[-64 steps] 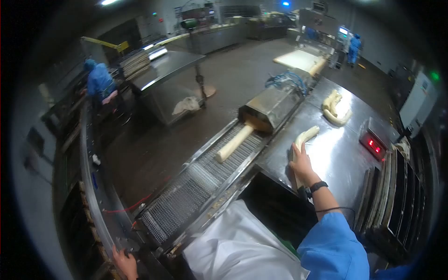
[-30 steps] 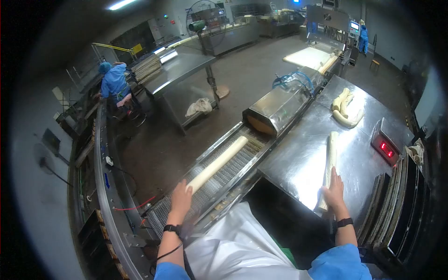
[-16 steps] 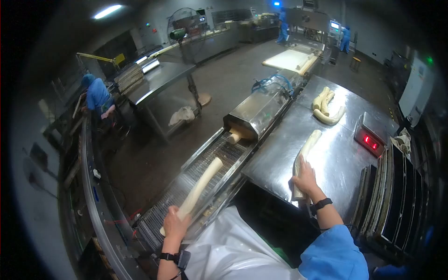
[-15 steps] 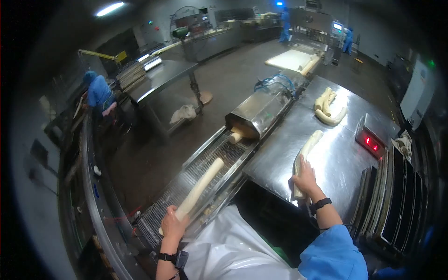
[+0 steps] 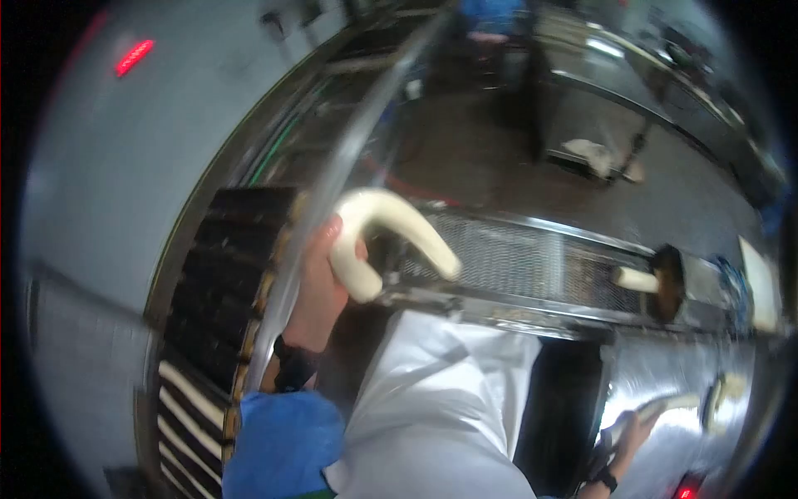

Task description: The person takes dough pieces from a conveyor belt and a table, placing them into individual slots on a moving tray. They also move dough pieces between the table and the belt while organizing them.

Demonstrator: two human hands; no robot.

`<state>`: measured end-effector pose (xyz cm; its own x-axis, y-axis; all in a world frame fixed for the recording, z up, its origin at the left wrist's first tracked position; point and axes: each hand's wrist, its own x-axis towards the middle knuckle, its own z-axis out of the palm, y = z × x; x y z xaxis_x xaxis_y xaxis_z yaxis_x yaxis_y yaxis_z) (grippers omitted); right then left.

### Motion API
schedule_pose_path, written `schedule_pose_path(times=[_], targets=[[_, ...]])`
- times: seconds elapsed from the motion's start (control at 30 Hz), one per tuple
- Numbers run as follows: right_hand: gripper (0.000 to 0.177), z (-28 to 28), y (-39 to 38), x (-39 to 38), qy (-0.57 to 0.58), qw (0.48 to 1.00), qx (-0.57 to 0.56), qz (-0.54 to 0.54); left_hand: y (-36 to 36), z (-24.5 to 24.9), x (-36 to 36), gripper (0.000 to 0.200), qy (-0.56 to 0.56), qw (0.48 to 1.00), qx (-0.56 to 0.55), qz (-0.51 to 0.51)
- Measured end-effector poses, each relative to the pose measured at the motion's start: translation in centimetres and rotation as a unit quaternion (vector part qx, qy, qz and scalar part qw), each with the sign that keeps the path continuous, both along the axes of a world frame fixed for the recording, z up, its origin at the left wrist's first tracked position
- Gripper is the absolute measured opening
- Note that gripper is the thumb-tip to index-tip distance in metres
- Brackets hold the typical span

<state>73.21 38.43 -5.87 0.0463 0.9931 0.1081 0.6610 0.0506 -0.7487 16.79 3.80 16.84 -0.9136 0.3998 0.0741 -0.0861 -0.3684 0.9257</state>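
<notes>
My left hand (image 5: 320,287) is closed around a thick pale dough roll (image 5: 391,208), which hangs bent in an upside-down U beside a metal rail (image 5: 332,166). Its near end droops just past my fingers, and the other end hangs over the left end of the mesh conveyor (image 5: 515,254). At the lower right my right hand (image 5: 636,437), somewhat blurred, grips a second dough roll (image 5: 677,402) lying on the steel table (image 5: 640,358). Part of that roll is covered by the hand.
Another dough roll (image 5: 636,279) lies on the belt at the metal hood (image 5: 702,291). More dough (image 5: 730,387) sits farther along the table. Left of the rail, a dark grooved tray (image 5: 224,258) holds several dough strips (image 5: 191,387). A person in blue (image 5: 490,12) stands beyond.
My view has swung left. My left hand has lifted the dough roll off the mesh conveyor and carried it left to the rail, where it now bends. My right hand stays on its roll.
</notes>
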Motion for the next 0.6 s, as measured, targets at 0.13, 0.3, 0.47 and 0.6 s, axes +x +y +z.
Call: schedule_pose_path(times=[0.13,0.3,0.47,0.6], targets=[[0.087,-0.8,2.2,-0.2,-0.101,0.994,0.044,0.002,-7.2,2.7,2.6,0.027,0.259,0.939,-0.014,0.226],[0.086,0.2,5.1,-4.2,-0.173,0.979,0.109,-0.002,-16.7,0.8,5.3,0.027,0.264,0.79,-0.174,0.526],[0.084,0.7,8.5,-9.3,-0.202,0.969,0.138,0.028,-30.4,-7.0,6.4,0.028,-0.014,0.67,-0.369,0.644],[0.083,1.2,10.4,-13.4,-0.203,0.967,0.145,0.056,-39.2,-11.4,6.1,0.054,-0.117,0.696,-0.417,0.572]])
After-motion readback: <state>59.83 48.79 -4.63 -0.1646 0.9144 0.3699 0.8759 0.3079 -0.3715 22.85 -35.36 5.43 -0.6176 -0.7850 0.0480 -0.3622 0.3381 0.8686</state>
